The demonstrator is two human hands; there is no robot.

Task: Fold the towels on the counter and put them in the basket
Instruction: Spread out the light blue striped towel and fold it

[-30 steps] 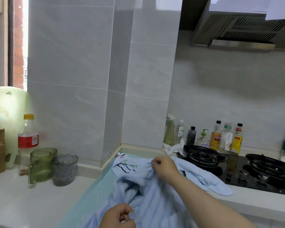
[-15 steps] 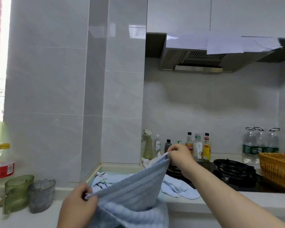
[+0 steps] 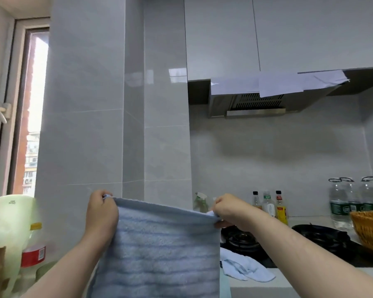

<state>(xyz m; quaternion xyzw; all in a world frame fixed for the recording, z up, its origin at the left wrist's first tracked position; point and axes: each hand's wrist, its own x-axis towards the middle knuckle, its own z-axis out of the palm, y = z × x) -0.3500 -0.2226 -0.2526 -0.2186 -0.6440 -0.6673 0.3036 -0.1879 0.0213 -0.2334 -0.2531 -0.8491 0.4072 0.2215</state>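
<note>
While both arms reach up, left hand [image 3: 101, 211] and right hand [image 3: 230, 208] pinch the towel's [image 3: 164, 250] top corners.

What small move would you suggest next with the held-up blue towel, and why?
Probably bring the left hand across to the right hand, halving the blue towel: it hangs flat, each hand pinching a top corner.
</note>
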